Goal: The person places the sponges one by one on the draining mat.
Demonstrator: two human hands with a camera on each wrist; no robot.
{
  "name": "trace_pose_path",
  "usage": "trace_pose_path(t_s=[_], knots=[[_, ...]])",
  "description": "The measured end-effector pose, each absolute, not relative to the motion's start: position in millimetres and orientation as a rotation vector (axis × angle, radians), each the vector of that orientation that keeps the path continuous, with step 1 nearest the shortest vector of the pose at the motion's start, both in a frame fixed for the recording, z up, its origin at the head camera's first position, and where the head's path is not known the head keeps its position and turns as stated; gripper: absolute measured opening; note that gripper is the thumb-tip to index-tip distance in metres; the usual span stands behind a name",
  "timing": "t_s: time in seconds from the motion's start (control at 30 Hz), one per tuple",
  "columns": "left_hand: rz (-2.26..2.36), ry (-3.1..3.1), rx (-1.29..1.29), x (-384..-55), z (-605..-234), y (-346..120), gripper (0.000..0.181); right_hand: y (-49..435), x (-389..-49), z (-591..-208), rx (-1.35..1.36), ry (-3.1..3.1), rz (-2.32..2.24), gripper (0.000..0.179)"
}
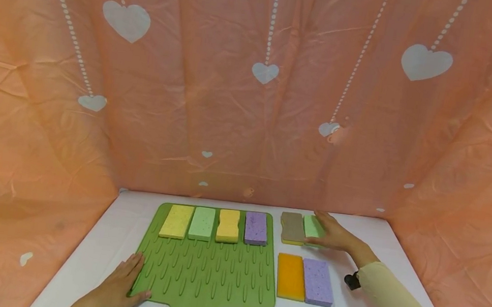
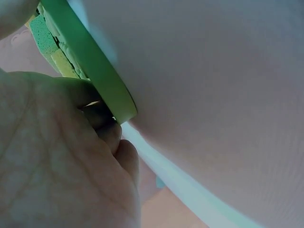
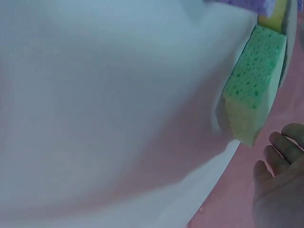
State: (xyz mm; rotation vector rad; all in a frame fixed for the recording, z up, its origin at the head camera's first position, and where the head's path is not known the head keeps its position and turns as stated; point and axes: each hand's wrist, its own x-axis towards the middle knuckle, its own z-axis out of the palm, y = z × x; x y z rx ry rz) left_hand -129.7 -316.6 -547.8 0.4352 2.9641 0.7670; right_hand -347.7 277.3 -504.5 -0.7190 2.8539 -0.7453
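Observation:
A green ribbed mat point(image 1: 205, 299) lies on the white table. My left hand point(image 1: 121, 281) rests at its front left corner, fingers along the left edge and thumb at the front edge; the left wrist view shows the palm beside the mat's rim point(image 2: 102, 78). At the back right, my right hand point(image 1: 333, 234) reaches over a light green sponge point(image 1: 312, 227), thumb and fingers spread, partly covering it. From the right wrist, extended fingers point(image 3: 280, 154) appear apart from that green sponge point(image 3: 254, 71). A grey-topped yellow sponge point(image 1: 293, 227) lies just left of it.
Along the mat's back edge stand a yellow sponge point(image 1: 177, 221), a green one point(image 1: 202, 223), a notched yellow one point(image 1: 228, 225) and a purple one point(image 1: 256, 227). Right of the mat lie an orange sponge point(image 1: 291, 277) and another purple sponge point(image 1: 317, 282). A heart-patterned curtain point(image 1: 252, 139) hangs behind.

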Motion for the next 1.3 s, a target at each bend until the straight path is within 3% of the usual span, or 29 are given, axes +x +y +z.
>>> trace_pose_path(t_s=[0.83, 1.3], knots=[[0.764, 2.885, 0.341, -130, -539, -314, 0.102, 290, -348, -507, -0.705, 2.775, -0.771, 0.123], [0.699, 2.922, 0.367, -129, -538, -314, 0.100, 302, -343, -509, -0.659, 2.740, -0.721, 0.112]])
